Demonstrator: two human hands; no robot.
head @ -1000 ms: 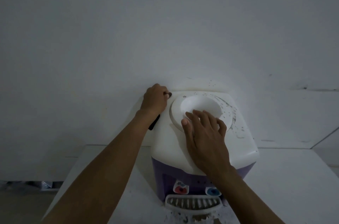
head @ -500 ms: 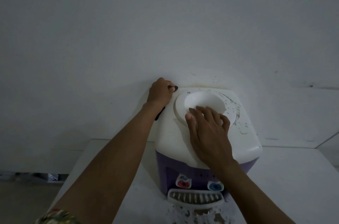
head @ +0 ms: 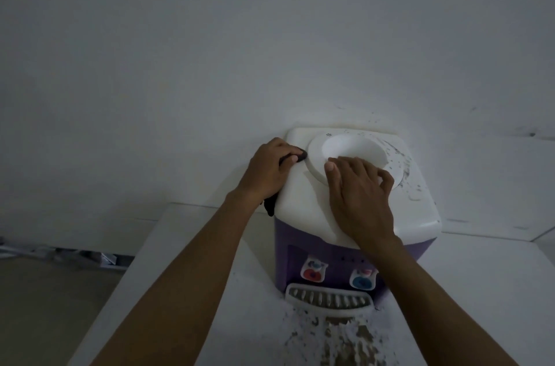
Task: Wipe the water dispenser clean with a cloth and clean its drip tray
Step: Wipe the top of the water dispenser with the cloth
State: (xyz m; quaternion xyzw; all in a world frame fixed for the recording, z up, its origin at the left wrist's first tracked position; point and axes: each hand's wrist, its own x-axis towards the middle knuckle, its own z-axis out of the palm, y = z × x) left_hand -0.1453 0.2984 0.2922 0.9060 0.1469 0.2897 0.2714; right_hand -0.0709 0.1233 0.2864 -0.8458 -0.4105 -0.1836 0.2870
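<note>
A small water dispenser [head: 306, 194] with a white top and purple body stands on a white table against the wall. My left hand [head: 268, 169] grips a dark cloth [head: 270, 205] at the top's left edge; cloth ends show at my fingertips and below my wrist. My right hand [head: 359, 197] rests on the front rim of the round bottle socket [head: 351, 149], fingers bent over the rim. Dark specks cover the top's right side. The white slotted drip tray [head: 329, 299] sits below the red tap [head: 313, 271] and blue tap [head: 362, 279].
The white table [head: 186, 260] carries a worn, flaking patch in front of the drip tray. The wall [head: 210, 50] stands right behind the dispenser. The floor [head: 45, 305] lies off the table's left edge, with some debris along the wall base.
My left hand with the cloth has slid from the top's back left corner forward along the left side. The view has dropped slightly. My right hand stays on the socket rim.
</note>
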